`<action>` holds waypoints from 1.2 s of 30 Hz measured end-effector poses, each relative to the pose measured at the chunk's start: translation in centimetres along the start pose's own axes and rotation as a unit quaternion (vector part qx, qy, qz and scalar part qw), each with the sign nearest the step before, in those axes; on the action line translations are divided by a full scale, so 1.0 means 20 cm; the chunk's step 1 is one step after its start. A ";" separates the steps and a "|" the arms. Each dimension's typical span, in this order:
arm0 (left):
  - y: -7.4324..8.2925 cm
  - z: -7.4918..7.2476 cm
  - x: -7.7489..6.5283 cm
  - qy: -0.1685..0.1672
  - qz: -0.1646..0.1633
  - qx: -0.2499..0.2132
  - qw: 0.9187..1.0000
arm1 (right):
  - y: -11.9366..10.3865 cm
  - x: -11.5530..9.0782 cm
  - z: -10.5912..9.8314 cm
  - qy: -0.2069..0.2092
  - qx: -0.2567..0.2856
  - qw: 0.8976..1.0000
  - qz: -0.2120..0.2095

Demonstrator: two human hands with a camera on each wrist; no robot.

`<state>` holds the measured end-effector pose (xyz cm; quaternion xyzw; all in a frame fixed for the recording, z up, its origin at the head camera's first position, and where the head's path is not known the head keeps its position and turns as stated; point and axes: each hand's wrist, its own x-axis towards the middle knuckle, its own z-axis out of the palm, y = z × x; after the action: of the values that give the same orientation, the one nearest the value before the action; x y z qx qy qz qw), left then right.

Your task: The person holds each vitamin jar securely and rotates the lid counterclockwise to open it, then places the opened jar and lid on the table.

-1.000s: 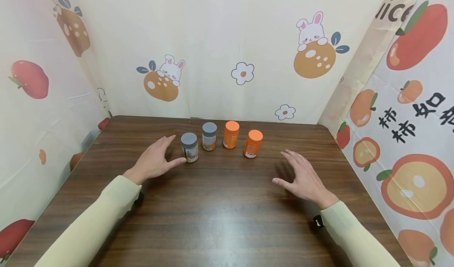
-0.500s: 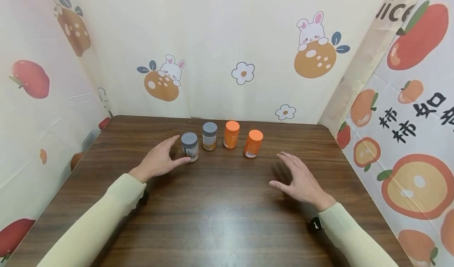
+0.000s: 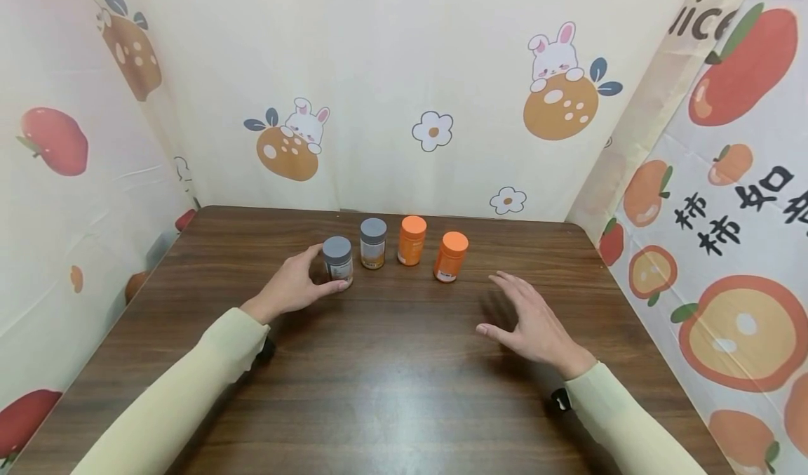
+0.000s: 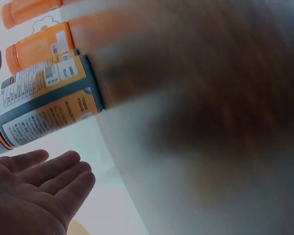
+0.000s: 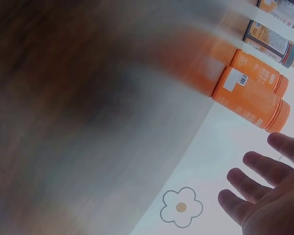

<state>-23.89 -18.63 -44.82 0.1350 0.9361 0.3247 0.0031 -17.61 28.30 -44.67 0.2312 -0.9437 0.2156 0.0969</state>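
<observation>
In the head view a grey-lidded supplement bottle stands upright at the left end of a short row. My left hand spreads around it, thumb overlapping its lower front, fingers behind its left side. The left wrist view has the same labelled bottle beside extended fingers, with a visible gap between them. Another grey-lidded bottle and two orange bottles continue the row. My right hand hovers over the table, right of the nearer orange bottle, thumb and fingers apart, holding nothing.
The dark wood-grain table runs back to a cream curtain printed with rabbits, fruit and flowers. Printed cloth also hangs along the left and right sides. The bottles stand near the table's back edge.
My left hand has moved right and slightly forward, bringing the thumb across the front of the left grey-lidded bottle. My right hand has drifted slightly left. The bottles have stayed in place.
</observation>
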 end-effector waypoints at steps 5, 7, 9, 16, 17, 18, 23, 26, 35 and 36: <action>0.01 0.01 0.01 0.005 -0.010 -0.042 0.999 | -0.01 0.00 0.00 0.001 0.006 1.000 -0.002; 0.02 0.02 0.01 0.007 -0.012 -0.055 0.998 | -0.02 0.00 -0.01 -0.001 0.009 1.000 -0.002; 0.02 0.03 0.02 0.011 -0.012 -0.063 0.998 | -0.03 0.00 -0.01 -0.003 0.012 1.000 -0.002; 0.03 0.05 0.03 0.016 -0.020 -0.106 0.994 | -0.05 0.00 -0.01 -0.008 0.016 1.000 -0.002; 0.03 0.05 0.03 0.015 -0.022 -0.115 0.993 | -0.05 0.00 -0.01 -0.008 0.016 1.000 -0.002; 0.04 0.05 0.03 0.015 -0.025 -0.122 0.992 | -0.05 0.00 -0.01 -0.009 0.017 1.000 -0.002; 0.04 0.06 0.03 0.015 -0.036 -0.143 0.989 | -0.05 0.00 -0.01 -0.011 0.022 1.000 -0.002; 0.04 0.08 0.04 0.016 -0.040 -0.144 0.989 | -0.05 0.00 0.00 -0.011 0.024 1.000 -0.004; 0.02 0.09 0.06 0.009 -0.059 -0.158 0.986 | -0.07 0.00 0.00 -0.003 0.027 1.000 -0.009; 0.02 0.09 0.06 0.009 -0.061 -0.161 0.985 | -0.07 0.00 0.00 -0.004 0.027 1.000 -0.010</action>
<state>-24.82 -16.82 -45.90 0.0723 0.8780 0.4718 0.0365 -16.90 27.19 -44.16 0.2439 -0.9356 0.2392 0.0887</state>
